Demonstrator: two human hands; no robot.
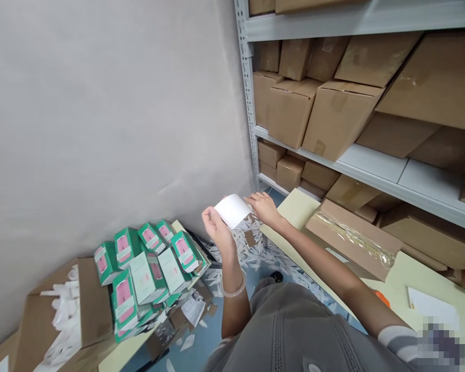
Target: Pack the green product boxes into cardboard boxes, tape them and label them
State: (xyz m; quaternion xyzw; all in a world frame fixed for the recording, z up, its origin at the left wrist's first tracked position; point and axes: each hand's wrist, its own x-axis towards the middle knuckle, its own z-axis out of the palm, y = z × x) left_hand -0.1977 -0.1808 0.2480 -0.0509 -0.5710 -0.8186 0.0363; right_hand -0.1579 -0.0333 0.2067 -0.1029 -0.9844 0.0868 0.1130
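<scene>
Floor's littered with scraps, and those green boxes at near left sit tilted, so a bump could topple some. Your left hand has its grip pinching the white sheet, mid-scene; can't tell with your right hand. Slack pinch might lose it.

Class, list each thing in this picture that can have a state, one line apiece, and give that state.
White sheet: held, slightly curved
Left hand: gripping the sheet
Right hand: at the sheet's edge, contact unclear
Left carton: open, white material inside
Green-and-white boxes: piled together
Front shelf cartons: closed
Long carton: taped
Floor: littered with white scraps
</scene>
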